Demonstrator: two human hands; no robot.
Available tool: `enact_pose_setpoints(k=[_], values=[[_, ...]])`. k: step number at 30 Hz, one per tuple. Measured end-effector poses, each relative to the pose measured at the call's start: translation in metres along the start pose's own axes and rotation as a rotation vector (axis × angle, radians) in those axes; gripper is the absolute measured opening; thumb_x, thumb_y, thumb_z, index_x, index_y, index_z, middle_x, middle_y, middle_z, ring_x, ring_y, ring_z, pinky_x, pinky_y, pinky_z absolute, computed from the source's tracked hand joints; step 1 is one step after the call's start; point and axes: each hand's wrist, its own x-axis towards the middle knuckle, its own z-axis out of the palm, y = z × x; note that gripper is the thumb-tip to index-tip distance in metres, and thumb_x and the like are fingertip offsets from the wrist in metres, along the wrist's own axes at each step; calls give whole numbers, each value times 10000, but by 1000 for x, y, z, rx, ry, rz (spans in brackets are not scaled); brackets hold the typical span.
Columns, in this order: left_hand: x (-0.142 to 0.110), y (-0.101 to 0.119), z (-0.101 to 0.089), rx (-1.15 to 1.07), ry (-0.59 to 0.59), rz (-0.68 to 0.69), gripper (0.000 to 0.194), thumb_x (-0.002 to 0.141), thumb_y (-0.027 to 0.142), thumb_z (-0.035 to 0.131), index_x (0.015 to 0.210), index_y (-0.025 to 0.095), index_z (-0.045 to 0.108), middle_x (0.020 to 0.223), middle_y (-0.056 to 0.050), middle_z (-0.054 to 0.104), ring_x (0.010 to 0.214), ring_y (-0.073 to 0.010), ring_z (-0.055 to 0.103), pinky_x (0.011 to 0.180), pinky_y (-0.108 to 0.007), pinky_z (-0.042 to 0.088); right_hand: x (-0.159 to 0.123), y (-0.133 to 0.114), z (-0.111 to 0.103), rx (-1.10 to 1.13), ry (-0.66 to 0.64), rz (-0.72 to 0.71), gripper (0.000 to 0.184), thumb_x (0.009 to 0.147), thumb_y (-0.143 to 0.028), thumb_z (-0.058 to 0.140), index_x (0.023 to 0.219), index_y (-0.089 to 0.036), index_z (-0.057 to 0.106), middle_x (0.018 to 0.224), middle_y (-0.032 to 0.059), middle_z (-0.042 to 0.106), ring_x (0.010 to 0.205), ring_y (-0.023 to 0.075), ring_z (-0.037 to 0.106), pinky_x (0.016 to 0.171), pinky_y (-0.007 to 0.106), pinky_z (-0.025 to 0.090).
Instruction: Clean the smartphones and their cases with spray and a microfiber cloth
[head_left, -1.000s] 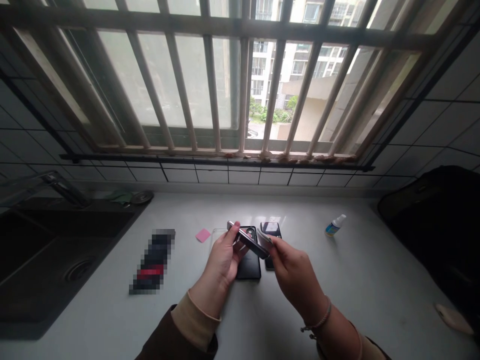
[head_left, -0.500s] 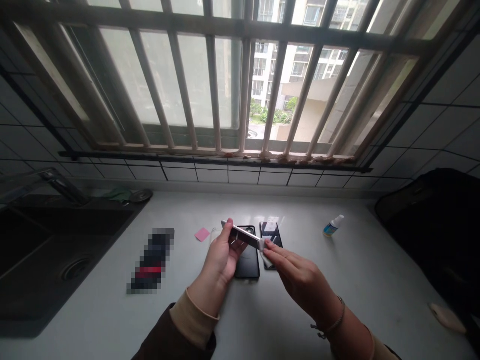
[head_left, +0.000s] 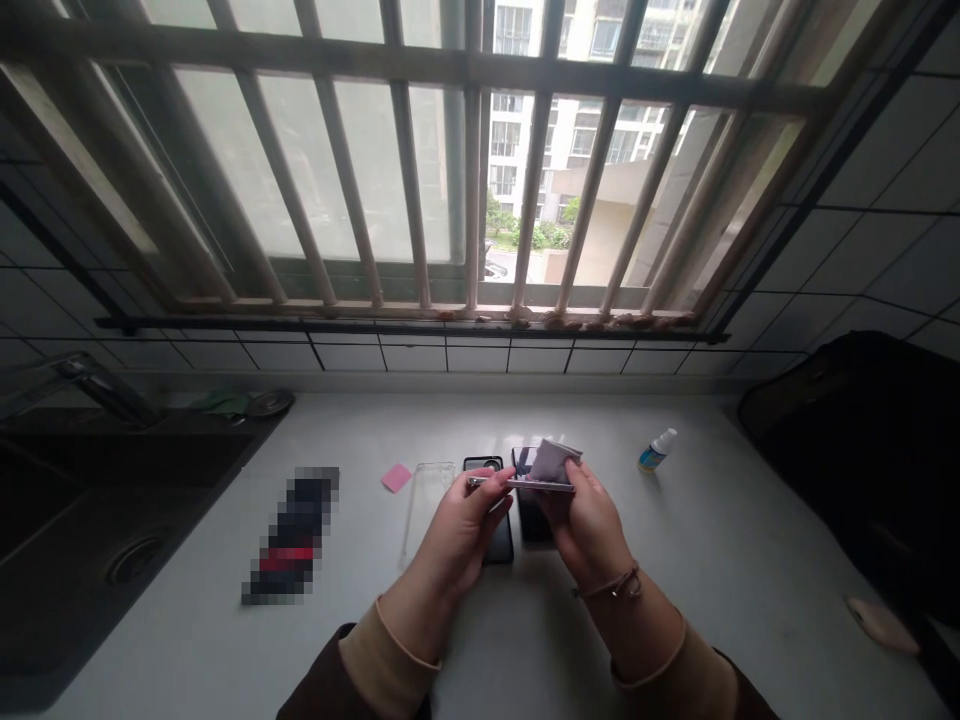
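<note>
My left hand (head_left: pixel 466 530) grips a slim smartphone (head_left: pixel 521 484), seen edge-on and held level over the counter. My right hand (head_left: pixel 583 520) holds a grey-lilac wiping cloth (head_left: pixel 555 460) pinched around the phone's right end. Below my hands lie a black phone (head_left: pixel 495 537) with its camera bump at the far end and a second dark phone (head_left: pixel 534 525), both partly hidden. A transparent phone case (head_left: pixel 424 505) lies just left of my left hand.
A pink sticky note (head_left: pixel 396 477) and a pixelated, blurred object (head_left: pixel 291 535) lie on the white counter (head_left: pixel 480 640). A small spray bottle (head_left: pixel 656 451) stands to the right. A dark sink (head_left: pixel 112 520) is at left, a black bag (head_left: pixel 847 470) at right, and a barred window (head_left: pixel 405 170) ahead.
The held phone has swung from a tilted to a level position. The cloth has bunched up at its right end, and my hands have moved closer together. The view has shifted slightly.
</note>
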Motion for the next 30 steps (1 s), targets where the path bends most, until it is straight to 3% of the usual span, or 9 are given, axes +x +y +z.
enact_pose_setpoints(k=[3,7,11,15,18,21,24,27,30], values=[[-2,-2,-2,153,-36,-27,478,727,286,942,1110,165,684,1201,-145,746,1137,-255,694,1036,-362,509,10,-5,-2,60,67,-51,209,912,-342,681,1077,-224,627,977,28,757,829,202,759,839,411,673],[-5,-8,-3,413,-72,-55,563,759,382,910,1226,140,710,1213,-166,736,1071,-249,681,922,-310,487,20,-13,-7,1,53,-111,169,904,-365,664,965,-231,581,798,-16,662,626,154,657,681,350,647],[-13,-11,3,504,-251,-162,591,753,371,901,1272,155,716,1211,-164,728,1031,-257,681,823,-298,478,22,-19,-3,-78,-9,-95,210,882,-379,693,903,-236,540,669,-57,564,545,128,577,560,270,569],[-22,-12,10,437,-339,-261,728,807,296,813,1493,267,569,1138,-128,731,1004,-265,698,809,-326,480,21,-21,10,-161,-62,-60,237,870,-404,720,942,-216,594,655,-46,605,515,124,564,478,225,481],[-26,-13,15,165,-342,-327,689,870,334,709,1530,325,512,1208,-122,723,1083,-298,713,913,-387,496,20,-23,16,-300,-92,-124,294,902,-482,674,1019,-216,629,707,-29,657,563,146,603,520,245,503],[-23,-13,18,-68,-318,-334,504,969,513,599,1381,227,642,1276,-167,708,1154,-343,695,948,-441,525,15,-27,15,-477,-96,-213,356,952,-548,589,1077,-219,645,743,-16,688,592,167,622,552,268,516],[-17,-15,17,-152,-181,-229,404,1022,504,547,1234,198,703,1244,-140,729,1120,-297,706,969,-419,549,2,-28,10,-650,-160,-294,388,1000,-566,532,1076,-210,664,801,17,720,657,185,649,589,276,523],[-13,-16,16,-193,-42,-169,353,1051,442,515,1245,210,698,1183,-96,753,1089,-248,716,994,-367,550,-13,-22,4,-801,-223,-387,372,1041,-534,486,1069,-211,670,903,52,753,794,217,700,704,303,565],[-14,-16,17,-219,-11,-279,448,1061,486,462,1321,189,674,1125,-112,768,1061,-265,730,980,-388,562,-22,-15,2,-873,-238,-440,359,1064,-498,458,1110,-218,680,983,66,772,882,231,726,789,323,576]])
